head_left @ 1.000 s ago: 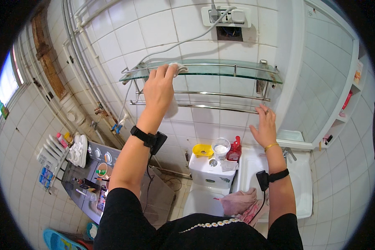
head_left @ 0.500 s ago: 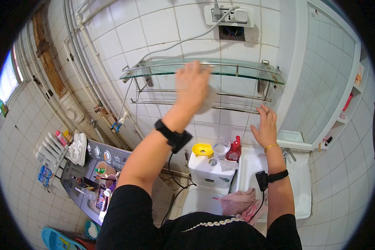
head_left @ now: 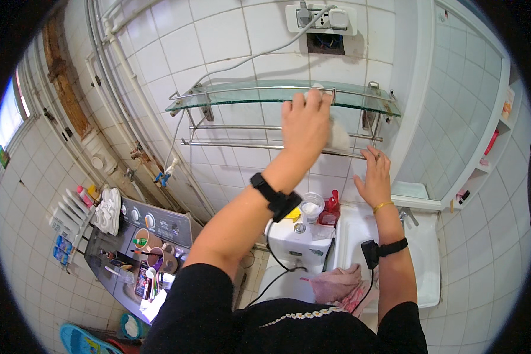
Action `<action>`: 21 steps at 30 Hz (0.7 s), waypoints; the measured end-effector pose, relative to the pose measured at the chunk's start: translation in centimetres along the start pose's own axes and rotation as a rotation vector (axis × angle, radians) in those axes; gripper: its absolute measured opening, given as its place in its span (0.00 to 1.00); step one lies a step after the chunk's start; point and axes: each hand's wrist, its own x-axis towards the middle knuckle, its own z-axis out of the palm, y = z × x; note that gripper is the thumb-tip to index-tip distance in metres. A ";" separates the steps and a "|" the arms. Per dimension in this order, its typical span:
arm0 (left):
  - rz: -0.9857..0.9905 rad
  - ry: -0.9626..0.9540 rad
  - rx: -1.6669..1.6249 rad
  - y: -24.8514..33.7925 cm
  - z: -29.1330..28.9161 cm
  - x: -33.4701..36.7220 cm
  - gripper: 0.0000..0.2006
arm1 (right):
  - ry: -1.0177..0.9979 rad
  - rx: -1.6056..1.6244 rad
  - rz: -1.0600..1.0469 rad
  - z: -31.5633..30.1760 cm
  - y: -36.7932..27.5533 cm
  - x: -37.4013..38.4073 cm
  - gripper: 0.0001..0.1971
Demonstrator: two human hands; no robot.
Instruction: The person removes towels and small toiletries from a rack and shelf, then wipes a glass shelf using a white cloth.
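A glass shelf (head_left: pixel 242 97) with a metal guard rail is fixed to the tiled wall, with thin metal towel bars (head_left: pixel 236 143) beneath it. My left hand (head_left: pixel 305 127) is at the front rail, right of the shelf's middle, its fingers closed on a white cloth (head_left: pixel 339 137). Part of that cloth hangs below the hand, and a bit shows above the fingertips. At the right end of the lower bar, my right hand (head_left: pixel 376 177) rests its fingertips near the metal, thumb spread away and nothing held.
Below stands a toilet tank (head_left: pixel 283 239) carrying a clear cup (head_left: pixel 311 205) and a red bottle (head_left: pixel 330 209). A sink (head_left: pixel 428 259) and mirrored cabinet (head_left: pixel 466 106) are on the right. Cups and bottles crowd the washing machine (head_left: pixel 171 224) at left. A cable (head_left: pixel 259 54) runs above the shelf.
My left hand has slid right along the shelf's front rail with the cloth. My right hand stays at the bar's end.
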 end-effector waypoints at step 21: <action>0.003 -0.140 -0.146 0.2 -1.5 -1.4 0.35 | -0.006 0.036 -0.018 -1.1 0.9 -0.4 0.45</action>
